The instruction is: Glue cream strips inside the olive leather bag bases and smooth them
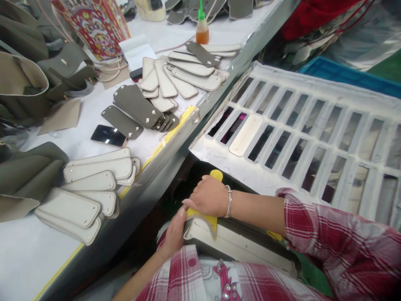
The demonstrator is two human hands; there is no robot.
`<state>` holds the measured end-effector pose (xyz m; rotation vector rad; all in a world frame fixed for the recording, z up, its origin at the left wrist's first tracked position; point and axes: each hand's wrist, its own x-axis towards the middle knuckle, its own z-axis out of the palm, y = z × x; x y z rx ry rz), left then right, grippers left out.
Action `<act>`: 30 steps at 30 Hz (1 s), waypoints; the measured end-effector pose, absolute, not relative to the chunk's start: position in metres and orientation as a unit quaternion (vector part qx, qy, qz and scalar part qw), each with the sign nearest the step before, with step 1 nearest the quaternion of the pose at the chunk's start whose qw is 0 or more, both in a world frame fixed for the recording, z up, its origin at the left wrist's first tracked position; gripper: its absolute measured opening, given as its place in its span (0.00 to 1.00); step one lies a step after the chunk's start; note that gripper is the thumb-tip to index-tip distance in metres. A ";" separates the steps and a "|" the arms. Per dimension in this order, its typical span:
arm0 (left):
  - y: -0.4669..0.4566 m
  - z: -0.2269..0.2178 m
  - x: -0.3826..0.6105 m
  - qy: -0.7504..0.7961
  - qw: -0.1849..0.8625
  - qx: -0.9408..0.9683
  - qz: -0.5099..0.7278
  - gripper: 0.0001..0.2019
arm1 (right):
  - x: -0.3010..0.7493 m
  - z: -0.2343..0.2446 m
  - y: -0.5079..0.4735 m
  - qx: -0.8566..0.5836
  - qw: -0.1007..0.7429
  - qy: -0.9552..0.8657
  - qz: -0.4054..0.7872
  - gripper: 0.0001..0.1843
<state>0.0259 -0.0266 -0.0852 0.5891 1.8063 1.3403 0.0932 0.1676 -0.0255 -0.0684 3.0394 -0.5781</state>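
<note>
A dark grey bag-like piece with a long cream panel [244, 247] lies across my lap, tilted. My right hand [210, 195], with a silver bracelet at the wrist, is closed round a flat yellow scraper-like tool [216, 175]. Its rounded end sticks out above the fist and its pointed end rests against the cream panel. My left hand [175, 232] grips the near-left end of the grey piece, thumb close to the right hand's fingers. The fingertips of the left hand are partly hidden behind the piece.
On the white table at left lie cream straps [75, 207], dark grey straps [138, 106], a phone [108, 135] and a bottle with a green tip [202, 32]. Grey bags [31, 171] stand further left. A slotted white rack [269, 90] with one cream strip stands at right, by a blue crate [351, 75].
</note>
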 end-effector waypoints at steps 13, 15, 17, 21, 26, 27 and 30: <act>0.002 -0.050 0.023 0.628 0.549 0.303 0.461 0.19 | 0.137 -0.019 0.148 0.100 0.095 0.976 -0.171 0.27; 0.003 -0.044 0.020 0.624 0.560 0.314 0.446 0.20 | 0.137 -0.014 0.144 0.123 0.112 0.975 -0.146 0.29; 0.003 -0.038 0.015 0.618 0.567 0.326 0.436 0.20 | 0.137 -0.005 0.143 0.147 0.130 0.972 -0.127 0.32; 0.002 -0.036 0.004 0.595 0.590 0.316 0.445 0.24 | 0.155 0.021 0.144 0.209 0.145 0.962 -0.097 0.33; 0.011 -0.037 -0.008 0.531 0.638 0.342 0.440 0.22 | 0.208 0.060 0.133 0.355 0.119 0.906 -0.198 0.29; 0.015 -0.036 -0.011 0.528 0.635 0.366 0.429 0.20 | 0.218 0.067 0.127 0.368 0.119 0.887 -0.252 0.27; 0.023 -0.031 -0.022 0.543 0.609 0.414 0.403 0.15 | 0.240 0.080 0.100 0.379 0.093 0.830 -0.399 0.21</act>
